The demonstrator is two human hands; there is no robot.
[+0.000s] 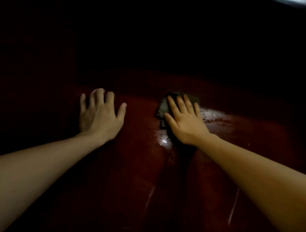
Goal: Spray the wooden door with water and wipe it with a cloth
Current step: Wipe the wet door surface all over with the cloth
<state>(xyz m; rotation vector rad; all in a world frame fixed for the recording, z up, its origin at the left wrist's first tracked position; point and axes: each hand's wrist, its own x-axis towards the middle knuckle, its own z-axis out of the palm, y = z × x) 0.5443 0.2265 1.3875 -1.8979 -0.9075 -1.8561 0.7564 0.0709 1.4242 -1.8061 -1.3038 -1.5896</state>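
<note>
Dim light, and much of the upper view is too dark to read.

Wooden door (140,165): dark red-brown and glossy, filling the view under both arms.

Cloth (163,107): dark, with a zigzag-cut edge, lying flat against the door. Only its left and far edges show, the rest is under the hand.

Right hand (183,120): directly on the cloth, palm down. Its grip is wide, with fingers straight and slightly fanned, pressing the cloth to the door and not curled round it. The thumb lies along the cloth's left side and the fingertips reach close to its far edge.

Left hand (99,116): well to the left of the cloth and apart from it, set on bare door. Its grip is wide and holds nothing. The fingers are spread and arched with the tips down on the wood, and the thumb points toward the cloth.

Wet sheen (164,140): a bright reflective patch just below the cloth, beside the right wrist. A second pale wet streak (208,116) lies just right of the cloth, past the little finger.

Both forearms are bare and run in from the near corners.

Pale strip (296,1): far up and right of the cloth. Cannot tell what it is.
</note>
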